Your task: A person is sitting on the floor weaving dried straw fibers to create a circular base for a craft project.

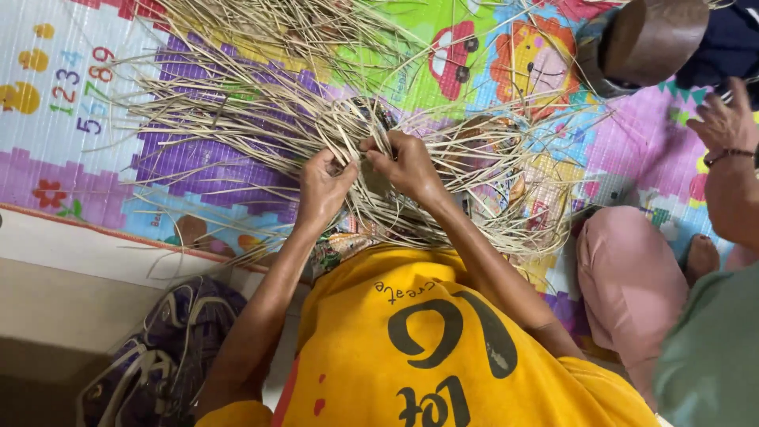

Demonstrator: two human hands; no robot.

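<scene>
Fingers (341,162) of the left hand (322,188) pinch pale straw strands (261,119), which fan across the colourful play mat (47,119) (floor level); the right hand (407,164) seemingly clamps strands too. Farther right, another person's hand (723,120) hovers.

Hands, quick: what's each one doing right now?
Left hand: closed, pinching pale straw strips.
Right hand: closed, gripping the same strips.

Colourful play mat (47,158) w/ pale straw strips (237,119), brown pot (652,35).
</scene>
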